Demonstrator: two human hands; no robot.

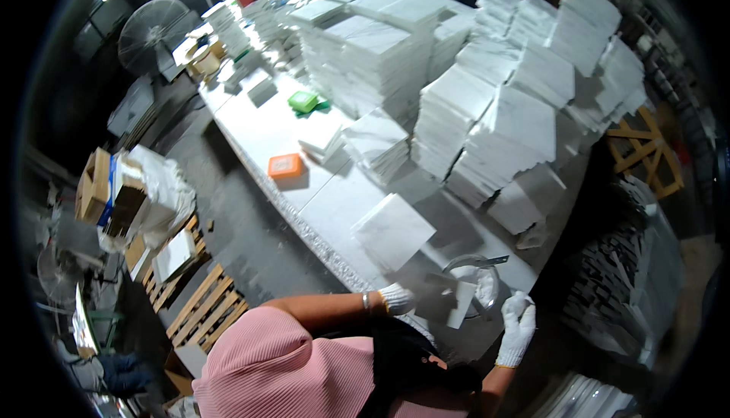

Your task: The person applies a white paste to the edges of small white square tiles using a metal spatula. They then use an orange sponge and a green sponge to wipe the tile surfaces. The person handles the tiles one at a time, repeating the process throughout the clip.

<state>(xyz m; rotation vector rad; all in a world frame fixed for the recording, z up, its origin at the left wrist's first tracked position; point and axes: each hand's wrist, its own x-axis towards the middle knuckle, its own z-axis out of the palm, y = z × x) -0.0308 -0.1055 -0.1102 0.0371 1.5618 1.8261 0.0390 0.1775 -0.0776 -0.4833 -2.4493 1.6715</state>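
My left hand (396,298), in a white knit glove, is at the near edge of the table, closed on the left edge of a tilted, shaded marble tile (437,295); its fingertips are partly hidden. To the right, my gloved right hand (518,330) has its fingers curled together around a small white wad whose kind I cannot make out. Between the hands stands a round tub (491,296) with white material inside and a flat metal strip (490,261) lying across its rim. A square white marble tile (393,229) lies just beyond my left hand.
Tall stacks of marble tiles (365,53) and leaning stacks (509,133) fill the table's far and right sides. An orange box (285,166) and a green sponge-like block (303,100) lie toward the left edge. Wooden pallets (207,308) and a large fan (156,36) stand left.
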